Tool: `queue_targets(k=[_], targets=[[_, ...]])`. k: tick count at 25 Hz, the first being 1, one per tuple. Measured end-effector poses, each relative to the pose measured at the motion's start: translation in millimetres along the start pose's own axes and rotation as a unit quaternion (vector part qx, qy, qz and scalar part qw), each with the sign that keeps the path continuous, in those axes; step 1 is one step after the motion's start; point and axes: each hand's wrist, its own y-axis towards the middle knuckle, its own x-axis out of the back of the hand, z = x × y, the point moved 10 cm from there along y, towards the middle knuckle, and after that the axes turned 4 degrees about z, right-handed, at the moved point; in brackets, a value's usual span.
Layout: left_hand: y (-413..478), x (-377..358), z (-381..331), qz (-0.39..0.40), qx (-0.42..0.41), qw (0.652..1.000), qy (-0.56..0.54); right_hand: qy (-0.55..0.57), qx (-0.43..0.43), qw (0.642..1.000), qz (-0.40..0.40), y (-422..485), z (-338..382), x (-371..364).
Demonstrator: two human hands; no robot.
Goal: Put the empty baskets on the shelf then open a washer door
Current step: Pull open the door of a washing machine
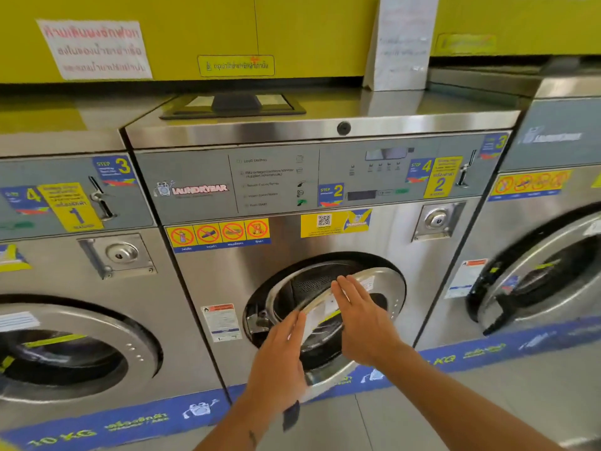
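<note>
Washer door [385,281] ajar on the middle washer [286,255], sticker number 2, swung outward and seen almost edge-on. Perforated drum [312,284] visible behind it. Left hand [279,356] with fingers straight and together, touching the door's near edge from the left. Right hand [361,317] likewise flat, fingers extended, resting against the door's outer face near its top edge. Nothing gripped by either hand. Left washer [81,271] and right washer [533,222] just beside the middle one, all 3 in steel, under a yellow panel [292,27] with printed notices.
</note>
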Motion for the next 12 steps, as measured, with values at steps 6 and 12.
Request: queue_targets(k=[6, 12], targets=[[-39, -8, -64, 0.018, -0.222, 0.972, 0.071, 0.197, -0.176, 0.964, -0.016, -110, -42, -13], [-50, -29, -152, 0.053, -0.433, 0.855, 0.279, 0.249, -0.241, 0.938, -0.001, -207, -56, -46]])
